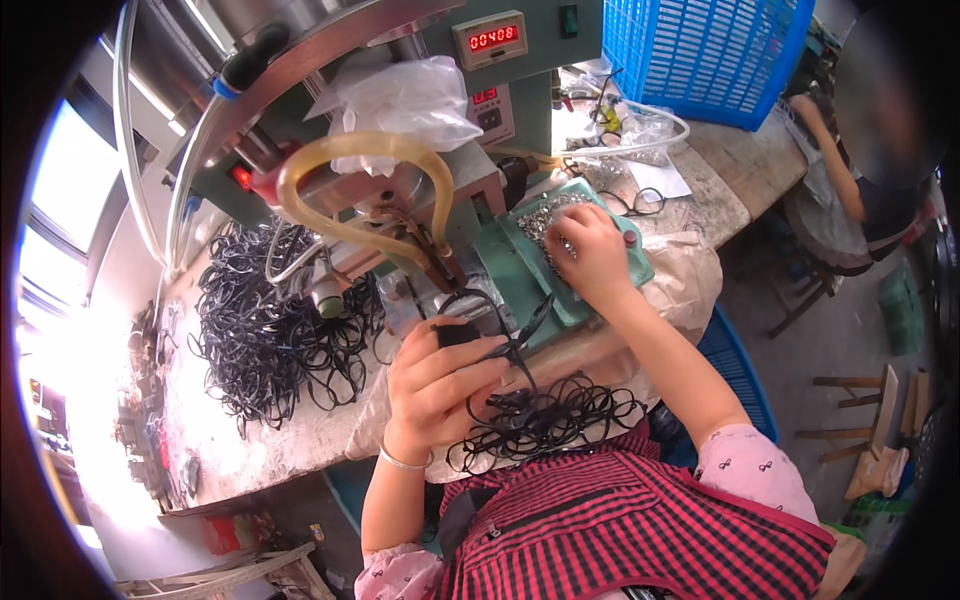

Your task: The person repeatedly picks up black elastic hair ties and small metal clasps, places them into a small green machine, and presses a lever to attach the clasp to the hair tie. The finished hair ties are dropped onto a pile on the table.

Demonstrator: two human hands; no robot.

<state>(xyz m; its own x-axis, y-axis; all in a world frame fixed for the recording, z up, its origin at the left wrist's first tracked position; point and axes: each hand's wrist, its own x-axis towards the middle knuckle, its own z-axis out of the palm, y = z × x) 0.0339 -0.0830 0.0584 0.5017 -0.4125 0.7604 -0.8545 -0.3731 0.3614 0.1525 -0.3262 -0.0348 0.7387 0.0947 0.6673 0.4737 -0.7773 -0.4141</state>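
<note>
My left hand (435,390) is closed on a thin black strap (518,350), in front of the machine's metal jaws (440,270). A black piece shows by its index finger. My right hand (592,255) reaches into a green tray (640,262) of small shiny metal parts (545,222). Its fingers are bent together among the parts; whether a part is between them I cannot make out. Loose black straps (560,415) lie in a tangle below my left hand, by my checked apron.
A large heap of black straps (270,330) covers the table's left. The green machine (540,90) with hoses and red displays rises ahead. A blue crate (700,60) stands at the back right. Another person (850,180) sits beyond it, near wooden stools (870,410).
</note>
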